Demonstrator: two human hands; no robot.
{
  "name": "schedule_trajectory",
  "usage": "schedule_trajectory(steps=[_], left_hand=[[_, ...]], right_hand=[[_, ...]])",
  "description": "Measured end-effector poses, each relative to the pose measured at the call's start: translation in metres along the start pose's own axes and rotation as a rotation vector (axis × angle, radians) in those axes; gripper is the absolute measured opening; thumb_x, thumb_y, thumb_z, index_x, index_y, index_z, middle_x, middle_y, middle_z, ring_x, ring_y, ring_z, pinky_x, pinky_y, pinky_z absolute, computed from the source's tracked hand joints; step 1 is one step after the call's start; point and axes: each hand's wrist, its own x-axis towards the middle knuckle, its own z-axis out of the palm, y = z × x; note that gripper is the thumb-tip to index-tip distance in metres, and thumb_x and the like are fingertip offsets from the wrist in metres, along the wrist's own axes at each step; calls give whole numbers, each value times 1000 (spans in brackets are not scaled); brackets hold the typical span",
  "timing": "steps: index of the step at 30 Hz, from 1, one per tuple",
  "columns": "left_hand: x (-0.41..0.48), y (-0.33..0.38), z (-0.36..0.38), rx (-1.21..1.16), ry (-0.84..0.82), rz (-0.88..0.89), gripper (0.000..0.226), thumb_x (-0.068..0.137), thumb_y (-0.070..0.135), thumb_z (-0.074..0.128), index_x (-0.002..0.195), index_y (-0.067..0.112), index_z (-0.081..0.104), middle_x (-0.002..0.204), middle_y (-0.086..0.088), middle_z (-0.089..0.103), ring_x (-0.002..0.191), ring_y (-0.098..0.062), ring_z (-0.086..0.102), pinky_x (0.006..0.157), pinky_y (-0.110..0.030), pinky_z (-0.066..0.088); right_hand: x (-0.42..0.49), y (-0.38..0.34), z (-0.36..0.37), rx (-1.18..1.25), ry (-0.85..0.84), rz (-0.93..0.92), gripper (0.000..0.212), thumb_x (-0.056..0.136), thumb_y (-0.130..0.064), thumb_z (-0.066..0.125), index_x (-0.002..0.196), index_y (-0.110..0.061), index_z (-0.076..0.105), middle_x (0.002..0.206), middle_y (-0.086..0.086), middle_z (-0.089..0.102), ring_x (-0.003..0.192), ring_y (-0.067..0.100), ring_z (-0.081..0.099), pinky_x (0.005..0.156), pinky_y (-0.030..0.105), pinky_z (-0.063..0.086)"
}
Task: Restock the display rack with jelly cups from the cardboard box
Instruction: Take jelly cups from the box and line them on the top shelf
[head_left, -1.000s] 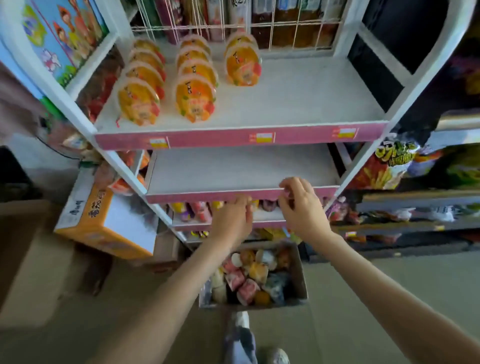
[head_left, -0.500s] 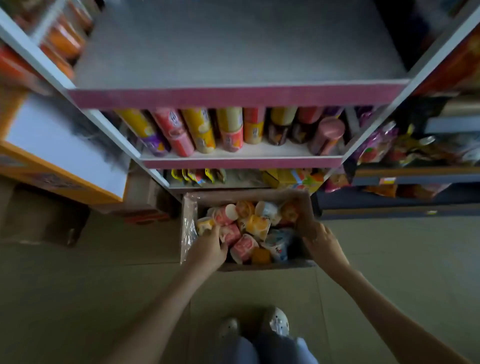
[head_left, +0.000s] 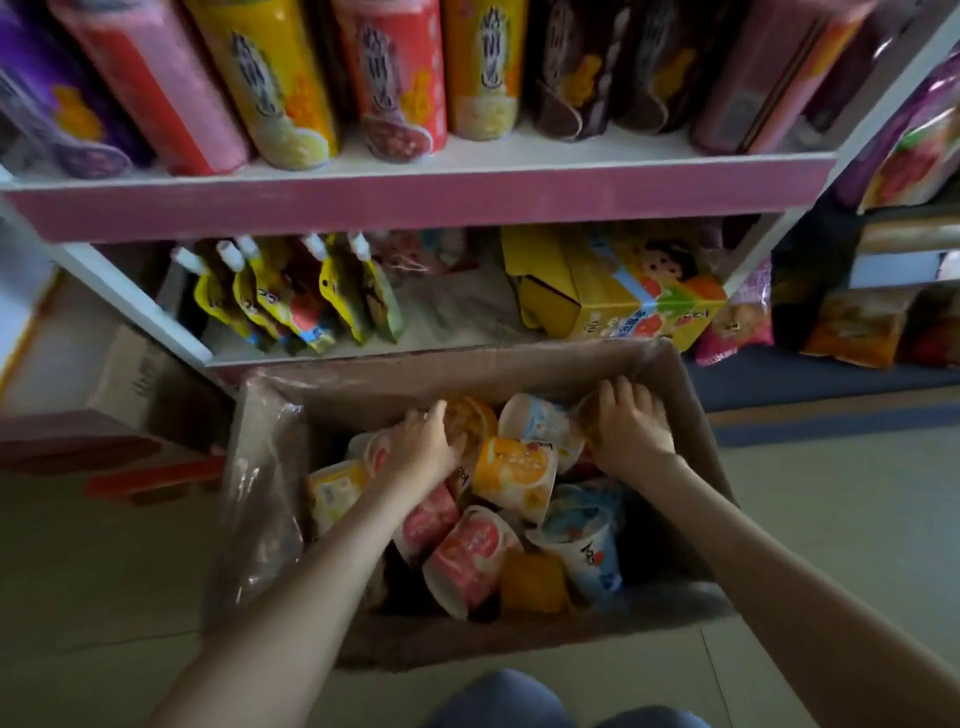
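Observation:
An open cardboard box (head_left: 691, 395) stands on the floor in front of the display rack (head_left: 415, 200). It holds several jelly cups: an orange one (head_left: 514, 470), a red one (head_left: 467, 556), a blue one (head_left: 587, 540). Both my hands are inside the box. My left hand (head_left: 421, 447) curls around an orange cup (head_left: 470, 418) at the back of the pile. My right hand (head_left: 631, 428) curls over an orange cup (head_left: 589, 413) near the box's far right corner; the hand hides most of that cup.
The rack's lower shelf holds tall snack tubes (head_left: 270, 83). Below it are spouted pouches (head_left: 291, 296) and a yellow carton (head_left: 618, 291). Another cardboard box (head_left: 135, 384) sits to the left, snack bags (head_left: 857, 322) to the right. My knees (head_left: 498, 701) are just below the box.
The view dropped from the upper shelves down to the box. Both hands went from the shelf edge into the box and now curl around cups at its far side.

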Motion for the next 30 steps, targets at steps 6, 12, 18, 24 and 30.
schedule_trajectory(steps=[6,12,18,24,30], left_hand=[[30,1,37,98,35,-96,80,84,63,47,143,10,33,141,-12,43,131,-33,33,105,-42,27],[47,-4,37,139,-15,-37,81,81,53,55,142,7,29,142,-16,42,133,-33,34,109,-44,22],[34,-5,37,-157,90,-33,86,72,46,74,132,0,33,134,-17,41,124,-30,42,101,-33,35],[-28,-11,-33,-217,-9,-150,81,63,65,66,124,14,52,118,-9,56,112,-23,53,84,-29,43],[-144,34,-188,-694,-38,-68,16,70,25,80,72,22,64,60,13,66,59,7,61,52,-8,44]], right_hand=[[30,-2,28,-240,-23,81,81,82,-47,56,143,-9,17,144,18,33,132,32,30,112,45,16],[35,1,38,-246,114,95,69,84,-44,54,134,-3,31,135,17,40,124,31,37,109,42,23],[10,-2,22,90,199,58,83,69,-42,75,127,3,37,121,23,42,110,42,43,95,50,38],[-46,-15,-66,602,-3,96,111,63,-38,85,142,-3,14,140,17,22,135,35,23,109,44,29],[-97,-38,-206,1105,-245,150,101,45,-42,84,131,-17,38,131,7,42,124,25,44,102,47,43]])
